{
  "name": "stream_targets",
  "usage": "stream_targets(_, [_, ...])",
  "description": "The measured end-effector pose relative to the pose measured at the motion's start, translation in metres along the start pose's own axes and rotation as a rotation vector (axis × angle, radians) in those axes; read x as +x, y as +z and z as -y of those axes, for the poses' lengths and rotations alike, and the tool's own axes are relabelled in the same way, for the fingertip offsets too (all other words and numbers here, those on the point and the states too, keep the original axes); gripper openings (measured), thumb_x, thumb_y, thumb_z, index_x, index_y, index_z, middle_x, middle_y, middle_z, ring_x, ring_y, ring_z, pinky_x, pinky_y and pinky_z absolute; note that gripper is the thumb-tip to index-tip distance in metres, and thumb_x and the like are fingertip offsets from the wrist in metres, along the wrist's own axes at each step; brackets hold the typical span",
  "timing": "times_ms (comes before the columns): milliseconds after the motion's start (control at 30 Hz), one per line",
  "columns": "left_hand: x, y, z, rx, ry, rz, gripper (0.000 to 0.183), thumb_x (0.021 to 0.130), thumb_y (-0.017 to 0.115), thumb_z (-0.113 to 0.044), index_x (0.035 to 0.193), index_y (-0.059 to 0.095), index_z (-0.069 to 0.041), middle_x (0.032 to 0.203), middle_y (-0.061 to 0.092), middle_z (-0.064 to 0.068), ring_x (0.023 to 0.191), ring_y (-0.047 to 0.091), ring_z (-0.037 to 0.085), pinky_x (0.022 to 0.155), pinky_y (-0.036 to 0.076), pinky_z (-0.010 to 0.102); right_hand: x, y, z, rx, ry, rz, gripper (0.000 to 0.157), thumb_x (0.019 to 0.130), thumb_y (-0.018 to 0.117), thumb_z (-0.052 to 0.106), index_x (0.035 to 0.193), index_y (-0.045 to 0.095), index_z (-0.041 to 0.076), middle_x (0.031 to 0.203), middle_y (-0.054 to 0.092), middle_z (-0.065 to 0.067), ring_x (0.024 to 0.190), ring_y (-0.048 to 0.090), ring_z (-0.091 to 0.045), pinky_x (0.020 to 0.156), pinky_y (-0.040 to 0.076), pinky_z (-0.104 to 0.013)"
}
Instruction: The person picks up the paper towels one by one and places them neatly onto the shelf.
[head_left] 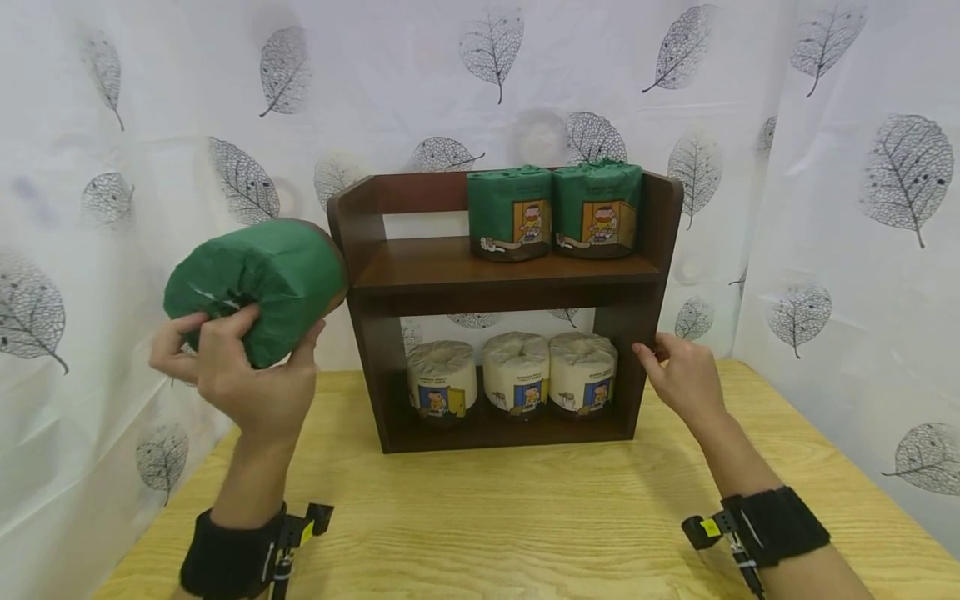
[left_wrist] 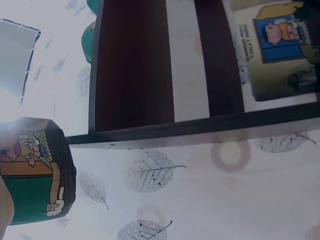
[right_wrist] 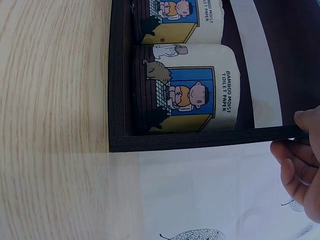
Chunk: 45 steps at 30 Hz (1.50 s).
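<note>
My left hand [head_left: 251, 375] grips a green-wrapped toilet paper roll [head_left: 292, 267] in the air, left of a dark wooden shelf [head_left: 510, 296]. The roll is tilted, its gathered end towards me; in the left wrist view its printed side [left_wrist: 35, 175] shows. On the shelf's right side panel, my right hand [head_left: 686, 375] pinches the front edge. The right wrist view shows the thumb [right_wrist: 302, 120] on the inner face and curled fingers [right_wrist: 295, 170] outside. Two green rolls [head_left: 510, 215] stand upright at the right of the upper level.
Three cream-wrapped toilet paper rolls [head_left: 517, 375] stand on the lower level, the left one slightly apart. The shelf stands on a light wooden table [head_left: 510, 508]. Behind it and at both sides hangs a white curtain [head_left: 420, 75] with a leaf print.
</note>
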<state>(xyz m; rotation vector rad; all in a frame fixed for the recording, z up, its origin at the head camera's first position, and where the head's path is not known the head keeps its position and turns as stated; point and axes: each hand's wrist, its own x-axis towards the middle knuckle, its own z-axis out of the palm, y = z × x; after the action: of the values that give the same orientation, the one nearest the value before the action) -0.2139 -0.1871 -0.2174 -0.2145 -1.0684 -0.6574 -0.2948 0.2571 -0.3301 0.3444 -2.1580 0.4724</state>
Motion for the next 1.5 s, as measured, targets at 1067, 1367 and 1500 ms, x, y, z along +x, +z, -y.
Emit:
stream_targets(1067, [-0.029,0.035,-0.024,-0.182,0.318,0.339,0.015,0.069,0.064,0.004,0.083,0.063,-0.001,0.073,0.058,0.012,0.098,0.043,0.035,0.086,0.028,0.059,0.000,0.001,-0.002,-0.004,-0.009,-0.007,0.028,0.085,0.063,0.027,0.070,0.058,0.005,0.067,0.064,-0.012,0.060,0.060,-0.029,0.051,0.047,-0.046])
stream_targets(1367, [-0.019,0.048,-0.021,-0.185,0.394,0.454,0.018,0.074,0.057,0.003,0.089,0.065,-0.003,0.080,0.061,0.010,0.102,0.044,0.033,0.088,0.026,0.059,0.000,0.002,-0.003,-0.001,-0.017,-0.021,0.027,0.084,0.064,0.026,0.069,0.057,0.005,0.066,0.063,-0.012,0.059,0.060,-0.029,0.050,0.047,-0.045])
stream_targets(1500, [-0.015,0.053,-0.019,-0.176,0.407,0.527,0.017,0.077,0.058,0.000,0.092,0.064,-0.004,0.084,0.061,0.010,0.106,0.043,0.034,0.092,0.023,0.059,-0.001,0.002,-0.002,0.003,-0.013,-0.021,0.026,0.085,0.064,0.026,0.071,0.058,0.005,0.067,0.064,-0.012,0.060,0.060,-0.029,0.051,0.047,-0.045])
